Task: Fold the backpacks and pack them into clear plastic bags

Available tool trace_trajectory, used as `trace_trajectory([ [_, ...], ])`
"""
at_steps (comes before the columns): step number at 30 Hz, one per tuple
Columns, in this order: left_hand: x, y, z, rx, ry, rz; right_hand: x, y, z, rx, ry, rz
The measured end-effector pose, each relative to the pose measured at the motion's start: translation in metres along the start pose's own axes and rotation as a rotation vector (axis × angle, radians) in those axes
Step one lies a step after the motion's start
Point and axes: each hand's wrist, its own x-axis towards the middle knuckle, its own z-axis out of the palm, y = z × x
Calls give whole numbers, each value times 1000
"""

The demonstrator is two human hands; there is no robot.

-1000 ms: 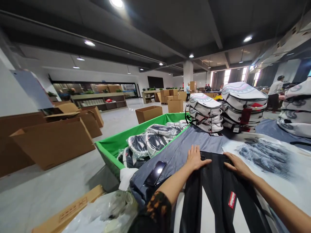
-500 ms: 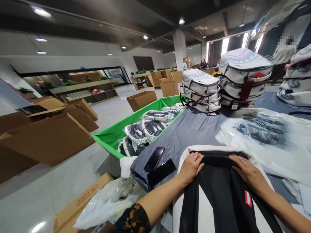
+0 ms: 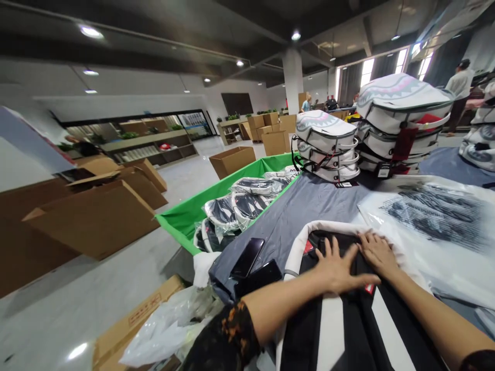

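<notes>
A black and white backpack lies on the grey-covered table in front of me, its strap side up, with small red labels. My left hand is spread across the upper part of the black back panel, fingers apart. Beside it, my right hand rests near the pale top edge, fingers stretched out and touching the fabric. Two dark phones, one behind the other, lie left of the backpack. To the right is a clear plastic bag with dark print.
A green-lined bin of plastic-wrapped backpacks stands left of the table. Stacked white backpacks and a taller stack sit at the back. Open cardboard boxes stand on the floor. A person is at the far right.
My left hand has moved from the backpack's top edge onto its back panel and spread its fingers. My right hand has shifted slightly left and up along the top. The view has turned slightly left.
</notes>
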Motion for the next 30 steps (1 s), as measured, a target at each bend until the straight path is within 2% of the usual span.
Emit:
trace_trajectory([
  [2,-12,10,14,25,-126,15,-4,-8,3,-23,46,10],
  [3,-15,12,18,23,-143,13,-5,-10,3,-29,61,12],
  [6,-14,7,23,-6,-48,7,-7,-6,-9,-21,68,-10],
  [8,-14,1,24,-3,29,16,-5,9,-24,-16,65,-20],
  [11,-22,-6,30,59,102,18,11,39,-46,-7,-79,4],
  [13,-30,-9,37,84,141,8,31,56,-49,6,-226,7],
  [15,-35,-12,44,82,202,5,55,64,-41,7,-329,-1],
  [18,-30,-16,48,98,269,119,85,63,-20,-13,-450,4],
  [20,-16,-19,46,121,235,179,97,60,-13,-34,-493,16],
  [22,2,-21,41,142,179,157,100,56,-15,-63,-485,30],
  [24,18,-24,39,157,173,114,93,50,-27,-90,-433,32],
  [26,27,-25,39,167,212,103,73,38,-44,-110,-352,14],
  [28,29,-26,43,183,261,93,39,16,-62,-120,-268,-20],
  [30,28,-25,47,206,279,88,-4,-16,-75,-99,-185,-122],
])
